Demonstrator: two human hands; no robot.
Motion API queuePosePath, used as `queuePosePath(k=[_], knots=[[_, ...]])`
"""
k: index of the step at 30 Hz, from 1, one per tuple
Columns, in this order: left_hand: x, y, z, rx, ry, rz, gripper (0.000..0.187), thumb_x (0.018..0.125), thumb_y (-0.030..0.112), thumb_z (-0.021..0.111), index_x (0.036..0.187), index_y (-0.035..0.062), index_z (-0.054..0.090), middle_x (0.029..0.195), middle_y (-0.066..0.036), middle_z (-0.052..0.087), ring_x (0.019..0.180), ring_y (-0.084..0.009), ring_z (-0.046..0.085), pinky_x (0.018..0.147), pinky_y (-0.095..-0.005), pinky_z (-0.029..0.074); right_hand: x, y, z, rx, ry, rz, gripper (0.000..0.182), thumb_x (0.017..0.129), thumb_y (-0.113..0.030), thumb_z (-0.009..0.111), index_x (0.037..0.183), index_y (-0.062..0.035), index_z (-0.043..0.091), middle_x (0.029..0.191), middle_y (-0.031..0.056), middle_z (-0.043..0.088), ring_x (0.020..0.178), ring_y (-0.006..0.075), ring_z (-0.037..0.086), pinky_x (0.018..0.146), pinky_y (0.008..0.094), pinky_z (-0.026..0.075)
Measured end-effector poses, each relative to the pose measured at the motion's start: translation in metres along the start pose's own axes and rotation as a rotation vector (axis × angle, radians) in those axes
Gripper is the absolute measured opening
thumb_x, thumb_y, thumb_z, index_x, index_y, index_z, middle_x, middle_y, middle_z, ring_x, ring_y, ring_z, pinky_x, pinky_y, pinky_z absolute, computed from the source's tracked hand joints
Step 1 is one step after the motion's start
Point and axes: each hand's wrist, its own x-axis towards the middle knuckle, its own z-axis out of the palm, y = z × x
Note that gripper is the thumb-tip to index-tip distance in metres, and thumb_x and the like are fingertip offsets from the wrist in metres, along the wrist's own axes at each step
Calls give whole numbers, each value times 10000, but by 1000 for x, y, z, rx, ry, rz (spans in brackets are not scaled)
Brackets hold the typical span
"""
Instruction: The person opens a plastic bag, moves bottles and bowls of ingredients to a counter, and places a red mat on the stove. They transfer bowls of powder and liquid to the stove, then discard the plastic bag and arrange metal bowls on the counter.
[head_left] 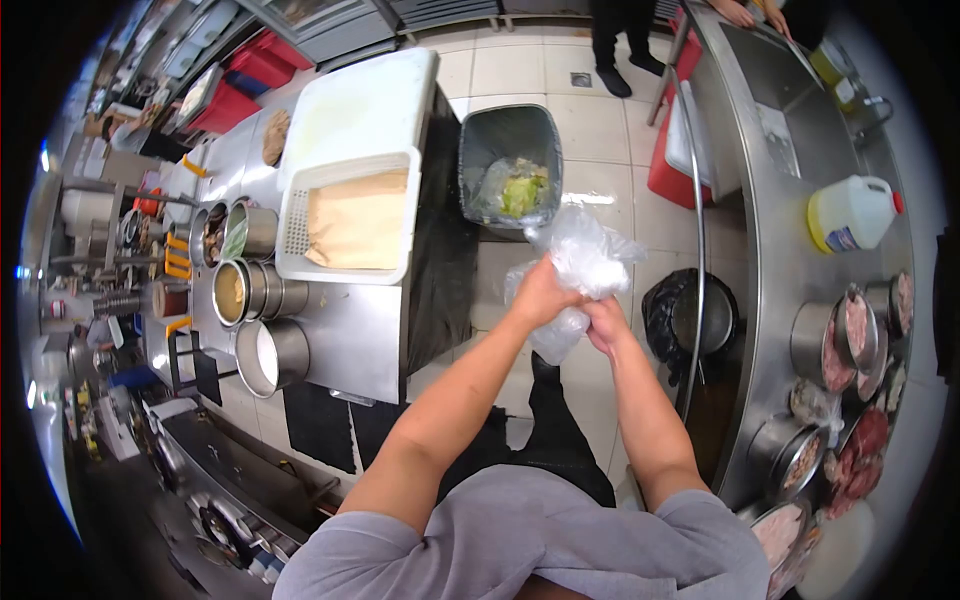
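Between my two hands is a crumpled clear plastic bag (588,252), bunched up in front of my body. My left hand (544,294) is closed around its left side. My right hand (606,324) grips the lower right part, its fingers partly hidden by the plastic. Just beyond the bag stands a grey trash bin (510,135) with a liner. Green leafy scraps (522,195) and some plastic lie inside it.
To the left, a steel table carries a white perforated basket (413,215), a white cutting board (355,105) and several metal pots (272,355). On the right run a steel sink counter (745,150), a jug (855,213) and pots of meat. A black-lined bucket (700,312) sits below; another person (625,45) stands ahead.
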Motion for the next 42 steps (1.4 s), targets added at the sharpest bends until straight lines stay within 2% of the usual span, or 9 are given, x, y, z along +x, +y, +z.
queuePosePath(k=[5,7,13,19,21,25,29,37,42], knots=[[-10,-13,13,-313,114,-34,611,636,66,744,1208,3,540,1112,-93,648,1014,-171,603,921,-315,464,-10,-3,-23,-514,31,-136,595,749,-35,711,1289,-12,463,1259,84,539,1181,229,503,1012,379,386],[-15,9,0,-443,11,1,596,634,87,748,1190,-7,554,1083,-94,659,982,-176,617,913,-320,470,-29,-18,-12,-218,13,-298,573,743,-39,717,1266,-8,484,1247,98,548,1186,226,501,1021,373,380],[-23,43,-61,-310,-54,84,788,663,235,807,1328,22,443,1254,-150,556,1175,-249,521,1021,-351,391,5,-59,21,-269,33,-401,515,774,47,644,1263,13,487,1208,113,585,1085,247,583,949,368,459],[-157,81,-188,25,49,158,752,774,259,738,1405,69,375,1400,-161,418,1283,-304,424,1071,-387,342,129,-101,114,-403,301,-1014,393,814,29,661,1186,57,540,1190,135,595,1060,245,582,935,358,450],[-224,66,-208,111,82,117,684,799,237,716,1386,70,407,1380,-143,443,1280,-301,429,1066,-383,352,220,-75,76,-603,181,-888,494,821,-60,687,1273,1,497,1235,142,575,1069,284,574,920,432,447],[-368,9,-231,364,209,-102,595,802,232,713,1323,65,479,1345,-139,478,1264,-297,448,1056,-384,366,206,-46,108,-1041,112,232,646,821,-234,684,1397,-203,395,1312,147,515,1017,349,579,808,491,466],[-521,-59,-231,225,545,-620,498,811,264,688,1255,80,557,1319,-145,502,1179,-306,532,984,-400,442,216,56,29,-1140,-139,187,319,839,-163,546,1156,-190,546,945,44,622,739,245,608,552,384,471],[-794,-276,-140,4,927,-1186,487,724,315,738,1144,88,640,1130,-158,650,1084,-283,612,940,-384,475,-47,86,260,-1230,-638,510,232,904,-213,583,1021,-13,590,734,121,655,647,226,663,524,331,546],[-839,-325,-166,-263,1287,-911,429,755,255,737,1113,40,639,1016,-144,677,942,-242,648,842,-346,510,-91,164,402,-860,-655,313,540,902,-392,598,1332,-122,417,1197,164,555,1027,325,598,754,427,529]])
